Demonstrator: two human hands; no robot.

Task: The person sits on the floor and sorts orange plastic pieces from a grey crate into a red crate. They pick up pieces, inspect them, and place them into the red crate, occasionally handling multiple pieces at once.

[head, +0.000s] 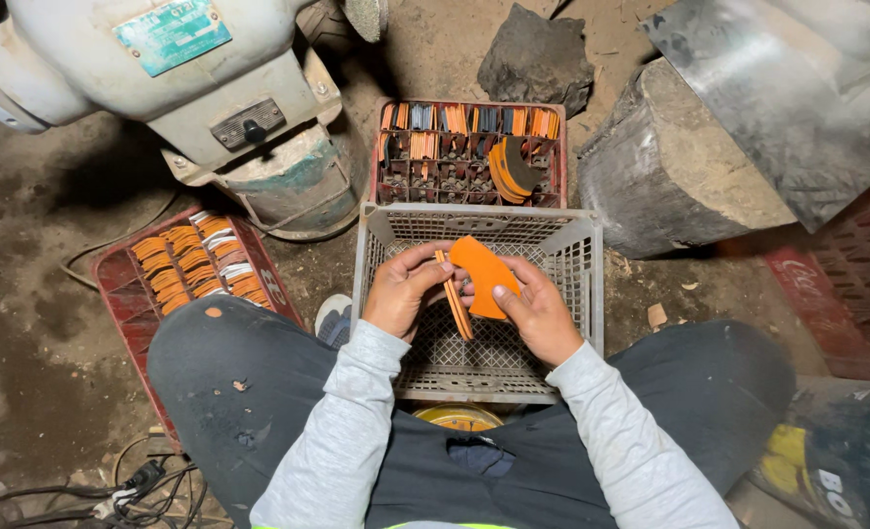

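Note:
My left hand pinches a thin stack of flat orange pieces seen edge-on. Beside it, my right hand holds one flat curved orange piece face-up against that stack. Both hands hover over a grey plastic crate between my knees; its mesh floor shows beneath them. Beyond it, a red divided crate holds several orange and dark flat pieces standing in its cells, with a curved bundle at its right.
A second red crate of orange pieces lies at my left knee. A grey bench grinder stands at the back left. A wooden log stump, a sheet of metal and a dark rock are at the right. Cables lie bottom left.

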